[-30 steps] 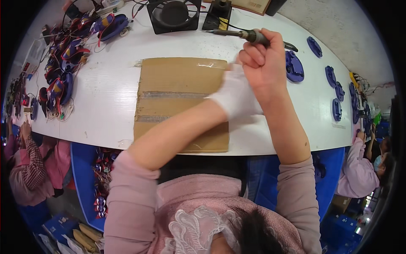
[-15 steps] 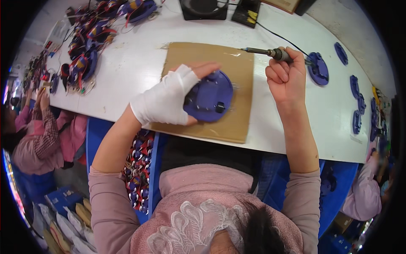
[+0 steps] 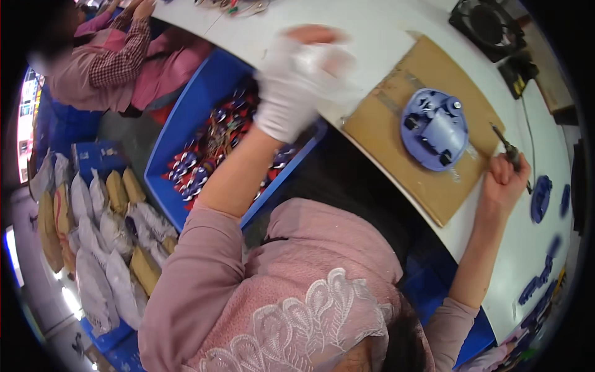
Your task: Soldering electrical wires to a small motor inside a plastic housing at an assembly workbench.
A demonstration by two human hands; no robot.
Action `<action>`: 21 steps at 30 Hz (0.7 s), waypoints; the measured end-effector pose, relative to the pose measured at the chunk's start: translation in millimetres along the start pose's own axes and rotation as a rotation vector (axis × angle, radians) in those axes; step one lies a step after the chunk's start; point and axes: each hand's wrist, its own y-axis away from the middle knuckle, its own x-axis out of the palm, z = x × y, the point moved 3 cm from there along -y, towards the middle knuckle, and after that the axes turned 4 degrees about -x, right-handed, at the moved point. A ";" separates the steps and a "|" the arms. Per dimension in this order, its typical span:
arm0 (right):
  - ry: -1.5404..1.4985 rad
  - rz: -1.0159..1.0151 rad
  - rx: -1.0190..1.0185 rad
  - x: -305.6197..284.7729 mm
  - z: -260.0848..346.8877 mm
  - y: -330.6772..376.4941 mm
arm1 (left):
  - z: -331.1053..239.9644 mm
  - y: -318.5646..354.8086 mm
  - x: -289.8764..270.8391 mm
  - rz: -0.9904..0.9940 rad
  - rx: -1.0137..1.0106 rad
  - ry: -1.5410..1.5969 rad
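My right hand (image 3: 503,183) grips a soldering iron (image 3: 511,154) by its handle, its tip pointing up and away past the cardboard's right edge. A round purple plastic housing (image 3: 445,132) lies on the brown cardboard sheet (image 3: 427,197), with small black parts set in its inside. My left hand (image 3: 300,84), wrapped in a white covering, is off the housing. It hovers around the table's near edge, over the far end of a blue bin (image 3: 166,139). Motion smears its fingers, so what they hold, if anything, cannot be made out.
Red, white and purple parts with wires (image 3: 214,164) fill the bin. At the table's far side stand a black fan (image 3: 486,25) and a black holder (image 3: 518,73). More purple housings (image 3: 541,198) lie to the right. A co-worker (image 3: 114,68) sits at left, beyond several filled bags (image 3: 96,273).
My left hand has let go of the housing and moved left, toward the bin. The view has swung left. The iron stays in my right hand, and the housing stays on the cardboard.
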 end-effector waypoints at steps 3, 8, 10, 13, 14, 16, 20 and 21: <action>0.017 0.005 0.024 4.0 -5.8 0.8 | 101.6 22.3 -85.8 -0.447 -0.410 -0.111; 0.036 0.014 0.028 6.8 -1.8 1.4 | 204.9 132.2 -115.9 0.100 -0.556 -0.715; 0.031 0.021 0.050 7.8 -3.7 5.4 | 225.2 172.2 -130.1 0.196 -0.641 -0.808; 0.073 0.010 0.052 9.7 -6.6 2.1 | 245.5 219.1 -165.4 0.136 -0.877 -0.966; 0.080 0.012 0.061 8.1 -6.3 1.7 | 242.6 224.6 -174.6 0.196 -0.896 -0.974; 0.092 0.004 0.022 4.0 -4.4 -1.0 | 236.8 236.1 -186.0 0.318 -0.930 -0.984; 0.111 0.005 0.020 2.8 0.4 -0.9 | 221.8 255.6 -171.9 0.691 -0.948 -1.016; 0.115 0.007 0.024 4.9 0.5 -1.0 | 220.2 265.1 -170.5 0.685 -0.952 -1.014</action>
